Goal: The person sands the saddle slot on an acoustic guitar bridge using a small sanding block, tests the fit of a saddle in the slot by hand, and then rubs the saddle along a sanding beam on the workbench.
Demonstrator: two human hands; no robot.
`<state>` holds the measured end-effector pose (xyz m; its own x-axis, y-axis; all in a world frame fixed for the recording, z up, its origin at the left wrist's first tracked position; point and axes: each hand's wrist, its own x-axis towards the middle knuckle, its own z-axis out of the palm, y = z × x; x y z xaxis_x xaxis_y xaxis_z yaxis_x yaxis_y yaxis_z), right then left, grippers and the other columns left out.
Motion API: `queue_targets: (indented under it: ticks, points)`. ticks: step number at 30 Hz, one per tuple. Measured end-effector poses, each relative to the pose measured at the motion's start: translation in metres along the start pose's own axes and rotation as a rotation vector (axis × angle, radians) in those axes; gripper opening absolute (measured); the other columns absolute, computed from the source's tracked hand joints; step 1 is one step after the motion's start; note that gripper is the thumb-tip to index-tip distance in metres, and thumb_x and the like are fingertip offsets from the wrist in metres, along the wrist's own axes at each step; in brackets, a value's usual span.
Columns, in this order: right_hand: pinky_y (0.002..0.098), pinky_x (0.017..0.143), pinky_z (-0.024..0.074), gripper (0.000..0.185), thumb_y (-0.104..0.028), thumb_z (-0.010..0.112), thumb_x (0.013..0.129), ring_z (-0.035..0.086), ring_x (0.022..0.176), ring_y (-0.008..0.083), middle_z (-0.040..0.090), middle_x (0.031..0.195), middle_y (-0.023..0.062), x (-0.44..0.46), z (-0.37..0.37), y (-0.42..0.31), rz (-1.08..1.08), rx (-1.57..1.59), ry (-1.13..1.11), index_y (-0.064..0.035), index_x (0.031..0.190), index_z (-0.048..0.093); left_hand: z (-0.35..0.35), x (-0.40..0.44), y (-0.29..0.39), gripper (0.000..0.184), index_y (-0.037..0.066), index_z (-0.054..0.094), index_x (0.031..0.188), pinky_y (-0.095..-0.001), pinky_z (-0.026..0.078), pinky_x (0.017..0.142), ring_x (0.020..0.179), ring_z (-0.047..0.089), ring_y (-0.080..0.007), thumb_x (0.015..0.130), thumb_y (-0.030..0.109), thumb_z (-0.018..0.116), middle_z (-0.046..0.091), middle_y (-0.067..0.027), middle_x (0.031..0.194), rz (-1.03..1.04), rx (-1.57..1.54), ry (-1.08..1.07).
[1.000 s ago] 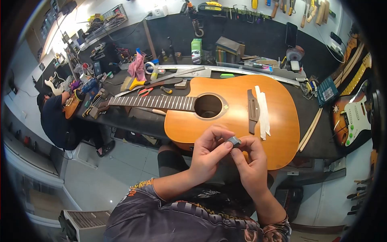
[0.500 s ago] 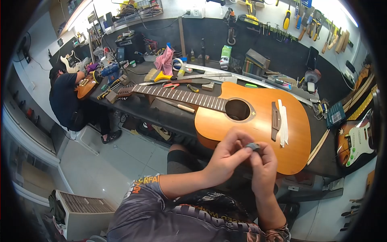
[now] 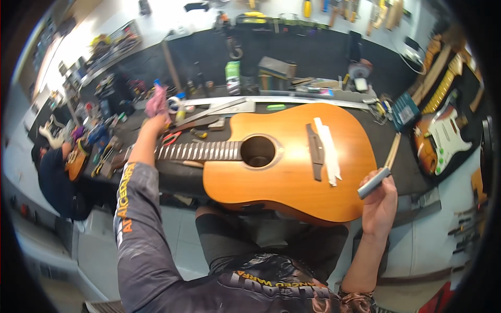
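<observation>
An orange acoustic guitar lies across the bench, neck to the left, with white tape strips beside its dark bridge. My right hand is closed round a small grey bar at the guitar's lower right edge. My left hand reaches over the neck to the bench's back left, by the pink cloth and the brush. Its fingers are blurred and partly hidden among these things, so what they touch is unclear.
Red-handled pliers and long metal tools lie behind the neck. A green box stands near the back wall. On the right are wooden sticks and a sunburst electric guitar. Another person sits at the far left with a guitar.
My hands have parted from over the guitar's near side. The left has reached to the back left, and the right has moved right with the grey bar. The camera view has shifted.
</observation>
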<state>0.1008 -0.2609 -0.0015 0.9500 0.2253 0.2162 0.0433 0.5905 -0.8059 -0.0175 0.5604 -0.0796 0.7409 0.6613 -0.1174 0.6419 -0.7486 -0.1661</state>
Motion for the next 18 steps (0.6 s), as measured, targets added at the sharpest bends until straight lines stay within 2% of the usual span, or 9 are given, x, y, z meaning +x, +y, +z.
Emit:
queue_targets:
  ticks: [2,4,7,10,13,15,16,17,18]
  points:
    - [0.0353,0.09,0.0562,0.025,-0.022,0.058,0.113,0.065,0.099,0.0192,0.064,0.107,0.0065,0.002,-0.007,0.001,0.007,-0.002,0.027,-0.0029,0.129,0.063,0.01,-0.02,-0.007,0.052,0.014,0.075,0.134,-0.0517,0.059,0.108,0.134,0.071,-0.0411,0.084,0.012,0.088,0.071,-0.0167,0.149,-0.013,0.041,0.107]
    - [0.0355,0.089,0.0572,0.023,-0.023,0.059,0.113,0.067,0.098,0.0186,0.065,0.106,0.0061,0.005,-0.006,0.001,0.03,0.003,0.059,-0.0038,0.125,0.064,0.012,-0.033,-0.008,0.049,0.016,0.074,0.127,-0.0503,0.059,0.108,0.132,0.07,-0.0416,0.08,0.009,0.089,0.068,-0.0144,0.145,0.052,-0.105,0.116]
    - [0.0357,0.091,0.0581,0.021,-0.023,0.059,0.112,0.069,0.099,0.018,0.068,0.106,0.0059,0.013,-0.009,0.006,0.054,0.007,0.022,-0.0051,0.122,0.065,-0.004,-0.061,0.011,0.031,0.015,0.073,0.125,-0.0564,0.06,0.101,0.128,0.073,-0.0443,0.096,0.019,0.08,0.074,-0.0185,0.135,0.053,0.127,0.166]
    - [0.0352,0.093,0.0585,0.021,-0.022,0.06,0.112,0.07,0.1,0.0178,0.07,0.109,0.0071,0.016,-0.008,0.011,0.073,0.032,0.009,-0.0045,0.123,0.066,-0.012,-0.054,0.004,0.029,0.015,0.073,0.126,-0.0564,0.06,0.1,0.126,0.073,-0.0457,0.098,0.021,0.077,0.075,-0.0198,0.136,0.13,-0.012,0.298]
    - [0.0343,0.095,0.0584,0.022,-0.022,0.06,0.112,0.07,0.101,0.0169,0.071,0.111,0.008,0.018,-0.005,0.009,0.089,0.037,-0.001,-0.0037,0.123,0.066,-0.064,-0.072,0.025,0.04,0.01,0.063,0.143,-0.0565,0.058,0.096,0.119,0.074,-0.0486,0.106,0.024,0.069,0.077,-0.0278,0.125,0.054,-0.207,0.583]
    - [0.0341,0.095,0.0582,0.022,-0.022,0.059,0.113,0.07,0.101,0.0165,0.071,0.11,0.008,0.019,-0.004,0.01,0.097,0.045,-0.003,-0.0037,0.124,0.065,-0.12,-0.098,0.067,0.045,0.002,0.057,0.142,-0.053,0.058,0.094,0.114,0.075,-0.0498,0.116,0.039,0.063,0.077,-0.0294,0.12,0.103,-0.393,0.765]
    - [0.034,0.095,0.0581,0.023,-0.022,0.059,0.113,0.07,0.101,0.0166,0.071,0.11,0.008,0.021,-0.005,0.012,0.091,0.048,0.0,-0.0037,0.123,0.065,-0.14,-0.101,0.087,0.04,0.003,0.057,0.137,-0.0497,0.06,0.092,0.11,0.078,-0.0454,0.118,0.038,0.062,0.079,-0.0259,0.115,0.229,-0.565,0.839]
    - [0.0339,0.094,0.0581,0.023,-0.023,0.058,0.113,0.07,0.101,0.0167,0.071,0.11,0.0079,0.022,-0.007,0.013,0.088,0.049,0.004,-0.0037,0.123,0.065,-0.164,-0.12,0.124,0.028,0.001,0.055,0.141,-0.0437,0.06,0.099,0.111,0.079,-0.0319,0.122,0.022,0.056,0.079,-0.02,0.12,0.416,-0.764,0.855]
    - [0.0338,0.094,0.0581,0.023,-0.023,0.058,0.113,0.07,0.1,0.0167,0.071,0.109,0.0079,0.024,-0.007,0.015,0.087,0.046,0.003,-0.0038,0.123,0.065,-0.183,-0.138,0.164,0.026,0.004,0.053,0.143,-0.0426,0.059,0.1,0.114,0.077,-0.0269,0.123,0.02,0.054,0.079,-0.0162,0.122,0.59,-0.965,0.817]
